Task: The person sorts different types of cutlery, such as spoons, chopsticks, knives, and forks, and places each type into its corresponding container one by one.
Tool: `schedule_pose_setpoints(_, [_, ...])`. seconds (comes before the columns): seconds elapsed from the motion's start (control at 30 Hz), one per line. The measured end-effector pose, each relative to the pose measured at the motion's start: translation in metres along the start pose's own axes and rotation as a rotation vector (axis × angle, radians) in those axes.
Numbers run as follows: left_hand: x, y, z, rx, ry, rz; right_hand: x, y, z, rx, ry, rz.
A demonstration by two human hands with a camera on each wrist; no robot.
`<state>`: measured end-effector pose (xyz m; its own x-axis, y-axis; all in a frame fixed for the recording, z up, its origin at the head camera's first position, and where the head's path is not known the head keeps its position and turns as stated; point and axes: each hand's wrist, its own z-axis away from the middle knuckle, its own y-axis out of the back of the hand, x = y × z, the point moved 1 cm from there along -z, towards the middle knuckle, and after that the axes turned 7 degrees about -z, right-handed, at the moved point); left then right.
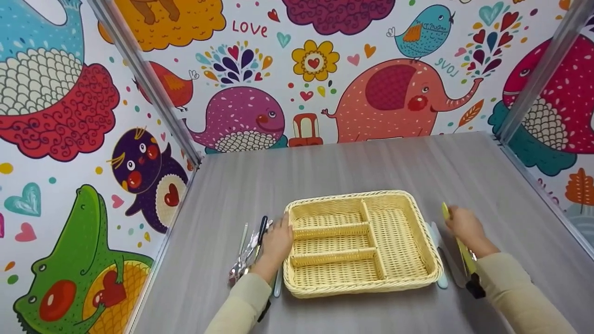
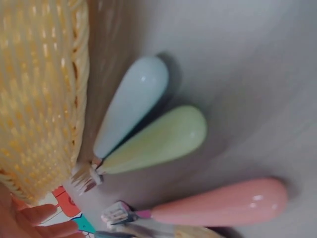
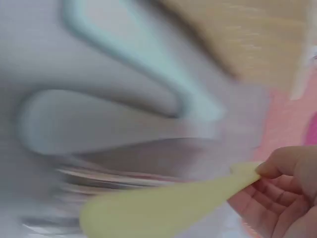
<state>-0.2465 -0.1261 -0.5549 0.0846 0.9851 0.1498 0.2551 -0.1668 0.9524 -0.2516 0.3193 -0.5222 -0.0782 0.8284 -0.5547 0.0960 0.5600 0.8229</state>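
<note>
My right hand point(image 1: 466, 229) pinches a long yellow utensil point(image 3: 163, 206) at its narrow part; the broad rounded end hangs toward my wrist. The utensil's kind is unclear. On the basket's left side rests my left hand point(image 1: 277, 240), its fingers point(image 2: 42, 215) fairly straight against the rim. A pale yellow woven basket point(image 1: 377, 264) with several compartments sits between my hands. Left of it lie utensils with light blue point(image 2: 133, 101), green point(image 2: 161, 141) and pink point(image 2: 223, 202) handles. Pale utensils point(image 1: 442, 278) lie along the basket's right side; blur hides their details in the right wrist view.
A grey wood-grain table point(image 1: 343, 169) carries everything. Walls printed with cartoon animals point(image 1: 390, 102) stand at the back and both sides. Several shiny utensils point(image 1: 239, 269) and one with a dark blue handle point(image 1: 263, 227) lie beside my left hand.
</note>
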Motion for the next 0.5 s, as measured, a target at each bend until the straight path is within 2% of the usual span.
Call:
schedule_pose_setpoints(0.17, [0.0, 0.0, 0.0, 0.02, 0.009, 0.01, -0.054, 0.022, -0.008, 0.336, 0.219, -0.193])
schedule_pose_setpoints(0.23, [-0.001, 0.0, -0.001, 0.033, 0.01, 0.0, -0.078, 0.026, -0.01, 0.422, 0.294, -0.324])
schedule_pose_setpoints(0.3, [-0.001, -0.001, -0.001, 0.047, 0.007, -0.014, -0.099, 0.027, -0.011, 0.466, 0.376, -0.453])
schedule_pose_setpoints(0.4, [-0.001, 0.0, 0.0, 0.055, 0.012, -0.024, -0.129, 0.019, -0.008, 0.447, 0.503, -0.604])
schedule_pose_setpoints(0.43, [-0.001, 0.0, 0.0, 0.053, 0.016, -0.027, -0.138, 0.013, -0.006, 0.427, 0.547, -0.619])
schedule_pose_setpoints(0.5, [-0.001, 0.0, 0.0, 0.04, 0.026, -0.029, -0.155, 0.0, -0.002, 0.393, 0.664, -0.571])
